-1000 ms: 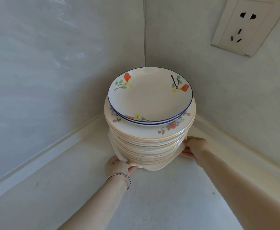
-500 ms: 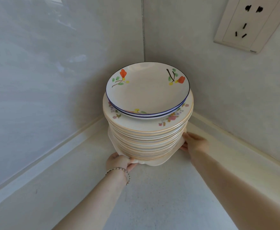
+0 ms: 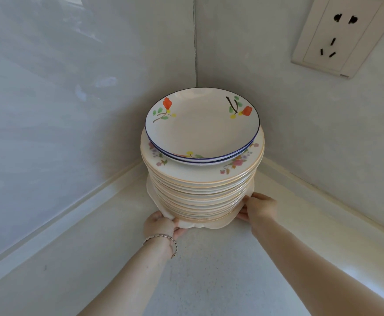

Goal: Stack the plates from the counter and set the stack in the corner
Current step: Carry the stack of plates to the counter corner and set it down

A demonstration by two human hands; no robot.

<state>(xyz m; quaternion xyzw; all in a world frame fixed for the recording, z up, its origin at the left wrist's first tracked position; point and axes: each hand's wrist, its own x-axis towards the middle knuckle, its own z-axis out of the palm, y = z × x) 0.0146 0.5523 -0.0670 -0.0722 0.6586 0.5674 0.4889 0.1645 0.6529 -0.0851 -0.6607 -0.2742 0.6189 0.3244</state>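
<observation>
A tall stack of plates stands close to the corner of the counter. On top lie blue-rimmed plates painted with orange flowers. Below them are several cream plates with floral rims, and the lowest is a scalloped plate. My left hand grips the scalloped plate's near left edge, thumb on top and fingers underneath. My right hand grips its right edge in the same way. A bracelet circles my left wrist.
Two pale tiled walls meet in a vertical seam behind the stack. A raised cream ledge runs along both walls' feet. A white wall socket hangs on the right wall, above the stack.
Both hands have carried the stack farther back toward the corner, and it sits a little lower. My grip on the bottom plate is unchanged.
</observation>
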